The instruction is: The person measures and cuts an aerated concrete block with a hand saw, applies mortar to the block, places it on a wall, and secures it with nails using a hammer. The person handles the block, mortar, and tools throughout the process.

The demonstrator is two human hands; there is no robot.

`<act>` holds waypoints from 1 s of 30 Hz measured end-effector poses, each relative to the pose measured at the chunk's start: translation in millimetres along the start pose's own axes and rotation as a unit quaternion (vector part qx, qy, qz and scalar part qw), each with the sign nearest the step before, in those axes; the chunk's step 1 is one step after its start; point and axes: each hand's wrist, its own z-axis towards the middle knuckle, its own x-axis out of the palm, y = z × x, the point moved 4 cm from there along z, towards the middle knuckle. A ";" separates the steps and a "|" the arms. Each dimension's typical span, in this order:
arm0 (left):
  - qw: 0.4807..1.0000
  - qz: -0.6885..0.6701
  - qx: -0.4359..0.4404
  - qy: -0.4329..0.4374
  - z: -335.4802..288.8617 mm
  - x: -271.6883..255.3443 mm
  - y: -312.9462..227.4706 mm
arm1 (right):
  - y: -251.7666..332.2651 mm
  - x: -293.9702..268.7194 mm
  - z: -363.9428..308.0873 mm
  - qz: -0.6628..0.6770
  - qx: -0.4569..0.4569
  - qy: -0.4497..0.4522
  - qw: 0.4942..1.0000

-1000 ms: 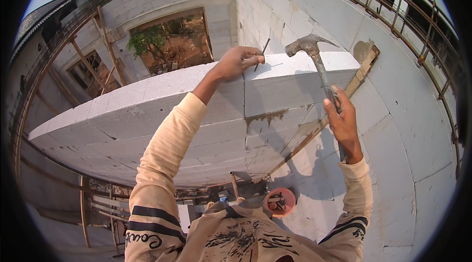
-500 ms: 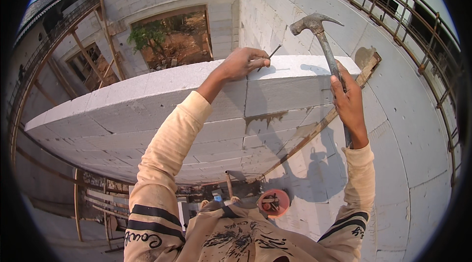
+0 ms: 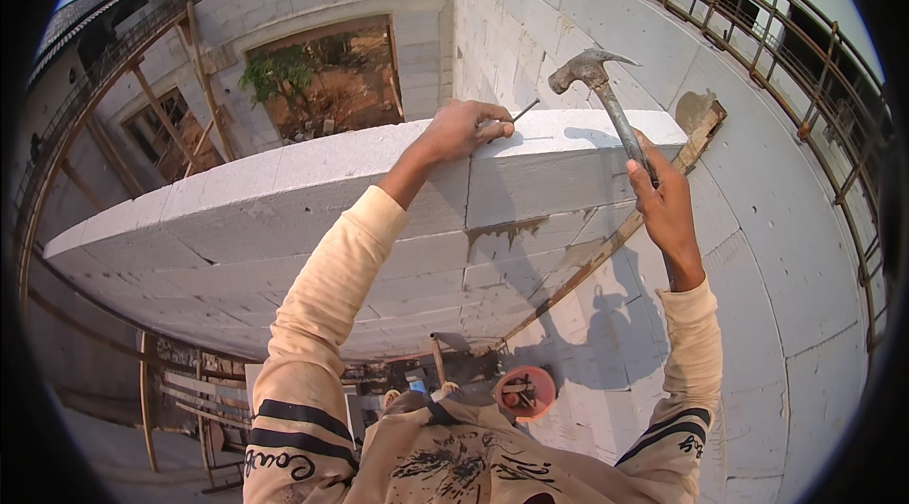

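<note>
Between the fingertips of my left hand [image 3: 464, 130] is a long dark nail [image 3: 526, 110], slanting with its head up and to the right. That hand is over the top of a wall of pale blocks [image 3: 350, 150], close to a vertical joint; my fingers hide the nail's lower end. My right hand [image 3: 668, 206] is wrapped round the handle of a claw hammer [image 3: 620, 111]. Its metal head stands raised above the wall's right end, apart from the nail, and casts a shadow on the block top.
A wooden batten [image 3: 615, 237] runs slantwise along the right-hand block wall [image 3: 767, 248]. Rusty rebar cages [image 3: 757, 64] line its top. Far below, a pink bucket [image 3: 542, 394] holds tools. Beyond the wall is a window opening [image 3: 355, 78]; wooden props [image 3: 204, 78] stand at left.
The hammer has come slightly down and to the left, its head tilting a little. The nail now leans further over in my left fingers. My view has shifted slightly.
</note>
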 end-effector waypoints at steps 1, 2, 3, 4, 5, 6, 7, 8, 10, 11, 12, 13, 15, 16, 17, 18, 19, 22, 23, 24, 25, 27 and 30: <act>1.000 -0.003 0.006 -0.004 -0.3 -0.3 -0.3 | -1.9 -0.1 -0.1 0.021 -0.012 -0.016 1.000; 1.000 -0.004 0.009 -0.005 -0.6 -0.4 -0.5 | -5.5 -1.7 0.0 0.049 -0.005 -0.054 0.997; 1.000 -0.003 0.013 -0.006 -1.1 -0.2 -0.7 | -9.3 -3.6 -1.1 0.078 0.006 -0.079 0.994; 1.000 -0.001 0.012 -0.003 -1.2 -0.2 -0.5 | -10.3 0.6 -0.9 0.053 -0.006 -0.057 0.997; 1.000 0.003 0.012 0.001 -1.5 0.4 -0.3 | -11.4 3.0 -1.7 0.031 -0.013 -0.020 0.999; 1.000 0.010 0.009 0.002 -1.6 0.4 0.0 | -11.9 8.8 -2.7 0.008 -0.020 0.017 1.000; 1.000 0.007 0.009 0.002 -1.8 0.8 0.1 | -13.1 12.9 -2.9 -0.005 -0.020 0.067 0.998; 1.000 0.008 0.009 -0.001 -1.8 0.6 0.4 | -13.4 12.6 -3.9 0.002 -0.018 0.033 0.999; 1.000 0.010 0.011 -0.009 -1.4 0.3 0.8 | -13.9 9.4 -4.4 0.063 -0.018 -0.052 0.997; 1.000 0.009 0.010 -0.011 -1.9 0.9 1.1 | -13.7 9.9 -4.9 0.069 -0.025 -0.081 0.994; 1.000 0.009 0.010 -0.013 -2.6 1.5 1.5 | -11.9 10.9 -5.8 0.036 -0.049 -0.080 0.995; 1.000 0.013 0.011 -0.011 -2.9 2.5 1.7 | -7.2 15.8 -7.5 -0.031 -0.110 -0.055 0.992; 0.999 0.030 0.018 -0.020 -3.6 2.0 2.0 | -8.3 18.6 -10.0 -0.058 -0.123 -0.017 0.991; 0.999 0.020 0.027 -0.013 -3.8 1.9 1.9 | -13.4 16.9 -9.9 -0.033 -0.075 0.007 0.997; 0.999 0.015 0.033 -0.012 -4.1 0.4 2.0 | -17.9 14.6 -10.0 -0.008 -0.029 0.030 0.999; 0.999 0.018 0.030 -0.005 -3.7 -0.2 2.2 | -20.1 8.5 -9.9 0.036 -0.009 0.023 0.999; 0.999 0.023 0.026 0.022 -3.6 -0.9 3.0 | -21.4 0.6 -9.3 0.056 0.008 0.010 0.998; 0.991 0.108 0.032 0.077 -5.7 -4.6 3.0 | -21.3 -23.2 -4.7 0.170 0.064 -0.040 0.983; 0.982 0.166 0.068 0.064 -7.1 -4.7 -0.6 | -20.2 -31.7 -3.1 0.188 0.085 -0.063 0.976; 0.967 0.230 0.072 0.080 -8.5 -2.4 -1.5 | -16.2 -37.5 -1.4 0.195 0.074 -0.091 0.974; 0.968 0.226 0.057 0.093 -7.8 -1.2 -1.8 | -12.2 -41.5 -1.0 0.201 0.062 -0.119 0.970; 0.961 0.221 -0.025 0.164 -6.3 4.9 1.6 | -4.6 -40.8 -2.0 0.212 0.041 -0.163 0.963; 0.965 0.215 -0.037 0.145 -7.4 5.9 -1.9 | 0.3 -15.5 -5.7 0.121 0.060 -0.119 0.984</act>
